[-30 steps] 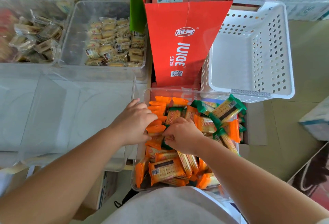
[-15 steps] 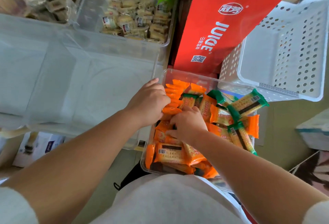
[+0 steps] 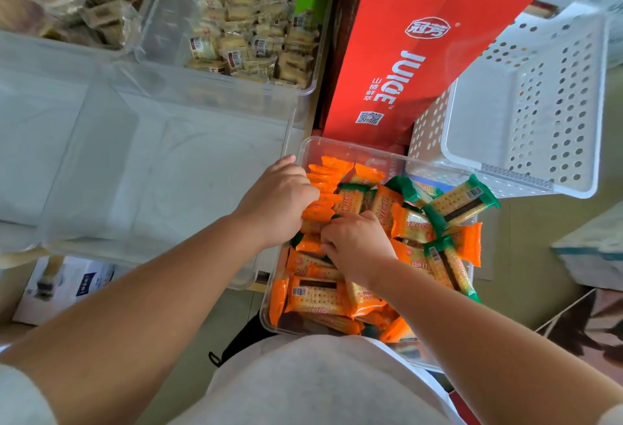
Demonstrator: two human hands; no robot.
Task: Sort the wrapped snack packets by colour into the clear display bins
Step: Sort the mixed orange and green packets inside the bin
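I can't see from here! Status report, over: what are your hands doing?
Left hand and right hand both down in the clear bin, gathering orange packets. Green packets still mixed in. Nothing blocking.

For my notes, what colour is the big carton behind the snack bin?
Red carton, white lettering; head view.

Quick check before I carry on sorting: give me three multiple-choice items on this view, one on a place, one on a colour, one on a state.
1. The red juice carton stands where?
A. beyond the packet bin
B. inside the white basket
C. on the floor mat

2. The packets in the clear bin under the hands are
A. blue and white
B. orange and green
C. all red

3. The white perforated basket is
A. full of packets
B. lidded
C. empty

Key: 1 A, it rises past the bin's far wall; 2 B, orange packet, green packet; 3 C, bare floor shows.
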